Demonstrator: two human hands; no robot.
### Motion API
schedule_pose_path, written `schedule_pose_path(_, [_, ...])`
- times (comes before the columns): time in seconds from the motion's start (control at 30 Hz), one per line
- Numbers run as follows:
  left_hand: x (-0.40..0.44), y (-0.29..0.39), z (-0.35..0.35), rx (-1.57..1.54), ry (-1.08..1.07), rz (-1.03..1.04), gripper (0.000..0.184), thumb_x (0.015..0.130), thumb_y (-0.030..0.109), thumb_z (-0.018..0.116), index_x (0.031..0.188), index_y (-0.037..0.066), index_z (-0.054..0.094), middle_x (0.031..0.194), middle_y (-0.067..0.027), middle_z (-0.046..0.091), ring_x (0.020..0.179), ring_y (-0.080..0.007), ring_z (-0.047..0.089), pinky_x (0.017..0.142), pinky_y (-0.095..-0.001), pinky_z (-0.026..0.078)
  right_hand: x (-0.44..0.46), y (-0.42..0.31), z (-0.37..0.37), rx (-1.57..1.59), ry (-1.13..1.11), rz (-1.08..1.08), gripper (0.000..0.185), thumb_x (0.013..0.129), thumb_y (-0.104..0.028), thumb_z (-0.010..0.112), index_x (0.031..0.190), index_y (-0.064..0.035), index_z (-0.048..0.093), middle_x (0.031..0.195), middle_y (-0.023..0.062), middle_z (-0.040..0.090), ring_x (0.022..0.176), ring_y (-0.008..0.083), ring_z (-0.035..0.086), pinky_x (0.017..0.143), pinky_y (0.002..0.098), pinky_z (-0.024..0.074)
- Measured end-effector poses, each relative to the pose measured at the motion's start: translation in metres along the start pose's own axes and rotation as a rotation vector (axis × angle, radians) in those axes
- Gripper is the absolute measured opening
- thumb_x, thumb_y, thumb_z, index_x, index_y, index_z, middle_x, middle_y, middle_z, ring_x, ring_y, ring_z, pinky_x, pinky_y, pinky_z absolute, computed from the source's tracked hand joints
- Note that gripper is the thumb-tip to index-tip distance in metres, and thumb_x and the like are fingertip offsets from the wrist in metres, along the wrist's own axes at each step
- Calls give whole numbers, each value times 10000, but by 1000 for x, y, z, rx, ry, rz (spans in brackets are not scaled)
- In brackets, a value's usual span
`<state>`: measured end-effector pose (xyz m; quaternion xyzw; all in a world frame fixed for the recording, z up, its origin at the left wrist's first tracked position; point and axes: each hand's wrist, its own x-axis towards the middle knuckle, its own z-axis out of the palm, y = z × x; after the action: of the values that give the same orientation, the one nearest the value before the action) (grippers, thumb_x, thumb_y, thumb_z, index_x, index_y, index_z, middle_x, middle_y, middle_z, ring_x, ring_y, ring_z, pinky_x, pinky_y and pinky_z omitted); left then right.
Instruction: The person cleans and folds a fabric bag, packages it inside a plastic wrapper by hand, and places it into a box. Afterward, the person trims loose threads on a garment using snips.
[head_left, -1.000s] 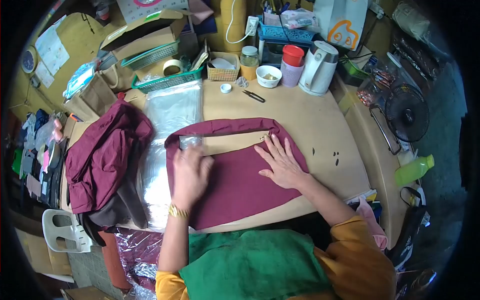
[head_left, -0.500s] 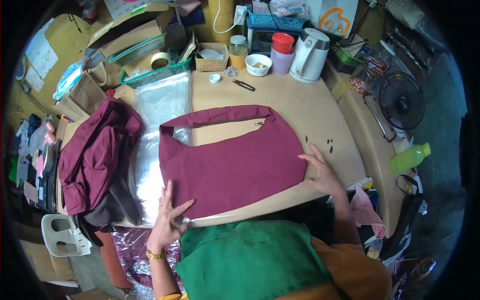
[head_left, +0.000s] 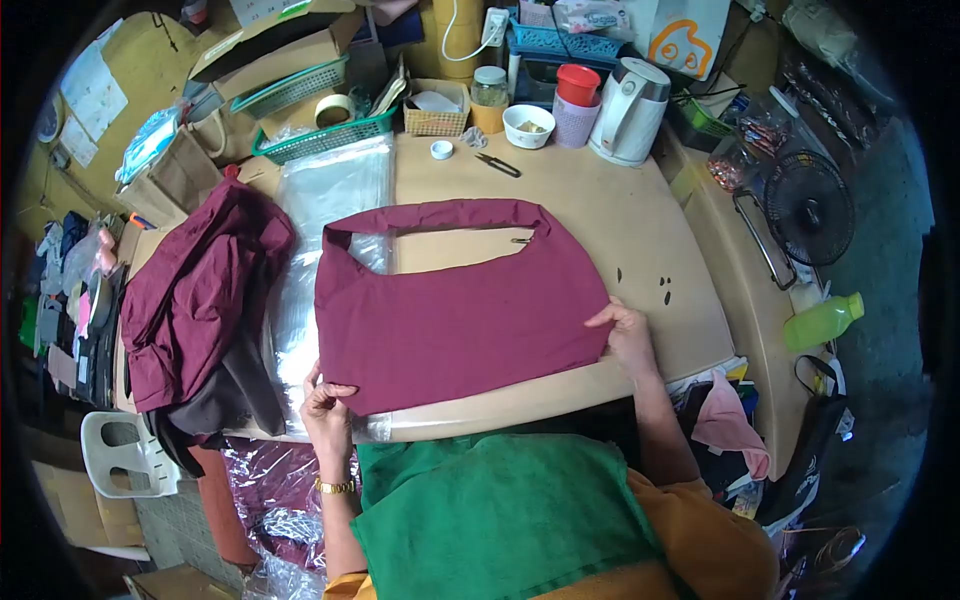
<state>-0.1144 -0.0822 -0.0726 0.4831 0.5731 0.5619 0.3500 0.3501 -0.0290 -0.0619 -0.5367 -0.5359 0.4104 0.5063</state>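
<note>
A maroon fabric shoulder bag point(head_left: 460, 325) lies flat on the tan tabletop point(head_left: 560, 195), its strap arching toward the back and a small zipper pull showing near the strap's right end. My left hand point(head_left: 327, 405) pinches the bag's lower left corner between thumb and fingers. At the lower right edge, my right hand point(head_left: 625, 335) grips the fabric the same way. Under the bag's left side lies a stack of clear plastic bags point(head_left: 335, 180). Left of that, more maroon fabric point(head_left: 205, 300) is heaped, with dark cloth below it.
Thread snips point(head_left: 498, 165), a white lid point(head_left: 441, 149), a small bowl point(head_left: 528, 127) and an electric kettle point(head_left: 630, 110) stand toward the back. A green basket point(head_left: 330, 137) holds tape. On the right are a black fan point(head_left: 808, 208) and a yellow-green bottle point(head_left: 822, 322).
Both hands have gone from spread fingers to pinching the bag's lower corners. The bag's lower edge has shifted slightly toward the back.
</note>
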Motion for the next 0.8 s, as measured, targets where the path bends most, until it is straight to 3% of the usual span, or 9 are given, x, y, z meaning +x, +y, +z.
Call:
schedule_pose_path(0.13, [-9, 1, -5, 198, -38, -102, 227, 751, -138, 524, 716, 4, 698, 1154, -179, 625, 1164, -227, 536, 968, -339, 430, -6, 13, -12, -110, -51, 225, 318, 649, 165, 450, 754, -4, 698, 1135, 197, 651, 1044, 291, 644, 903, 388, 464])
schedule_pose_path(0.2, [-14, 29, -3, 316, -27, -173, 264, 725, -168, 493, 717, 5, 692, 1129, -195, 622, 1170, -261, 528, 938, -353, 437, -15, -16, -9, -331, -51, 106, 295, 692, 134, 479, 817, -13, 703, 1149, 199, 641, 1054, 307, 637, 904, 405, 467])
schedule_pose_path(0.3, [-12, 58, -9, 701, 224, 262, 350, 789, -139, 515, 1009, 83, 672, 1374, -205, 479, 1110, -332, 577, 873, -404, 491, -18, -76, 7, -758, 83, -173, 258, 780, 53, 540, 973, -30, 691, 1207, 201, 609, 1109, 340, 600, 939, 433, 456])
schedule_pose_path(0.37, [-12, 99, 13, 819, 63, 295, 376, 839, -8, 634, 1205, 68, 600, 1446, -220, 421, 1315, -383, 451, 1064, -489, 385, -19, -95, 35, -957, 210, -328, 265, 825, 2, 572, 1066, -39, 674, 1252, 200, 585, 1153, 358, 571, 974, 444, 442])
schedule_pose_path(0.43, [-9, 127, 74, 1012, -313, 444, 482, 901, 244, 656, 1342, 93, 533, 1538, -205, 329, 1429, -403, 298, 1130, -581, 255, -9, -111, 76, -812, -125, -607, 320, 867, -76, 610, 1187, -62, 611, 1321, 182, 546, 1247, 360, 500, 1053, 470, 387])
schedule_pose_path(0.57, [-22, 96, 97, 1141, -820, 325, 689, 926, 500, 542, 1488, 133, 389, 1563, -182, 297, 1473, -354, 217, 1160, -588, 199, 45, -106, 110, -479, -348, -490, 303, 879, -110, 621, 1171, -28, 609, 1346, 193, 522, 1279, 375, 465, 1096, 482, 347])
schedule_pose_path(0.6, [-18, 109, 94, 1147, -871, 318, 629, 934, 461, 557, 1444, 107, 452, 1468, -205, 445, 1380, -334, 412, 1112, -497, 346, 58, -101, 117, -653, -426, -527, 315, 883, -115, 617, 1178, -3, 600, 1342, 208, 522, 1283, 378, 465, 1096, 485, 352])
schedule_pose_path(0.7, [38, 146, 112, 1117, -896, 67, 551, 958, 427, 542, 1388, 83, 517, 1254, -219, 622, 1163, -341, 610, 967, -420, 489, 95, -77, 142, -932, -522, -484, 344, 886, -108, 604, 1194, 45, 578, 1335, 241, 519, 1290, 379, 463, 1095, 475, 363])
schedule_pose_path(0.8, [114, 94, 123, 772, -489, 15, 461, 982, 312, 531, 1326, 5, 550, 1094, -221, 687, 957, -299, 690, 850, -394, 538, 128, -62, 146, -971, -543, -361, 362, 886, -82, 578, 1213, 71, 559, 1332, 264, 515, 1286, 378, 467, 1087, 451, 377])
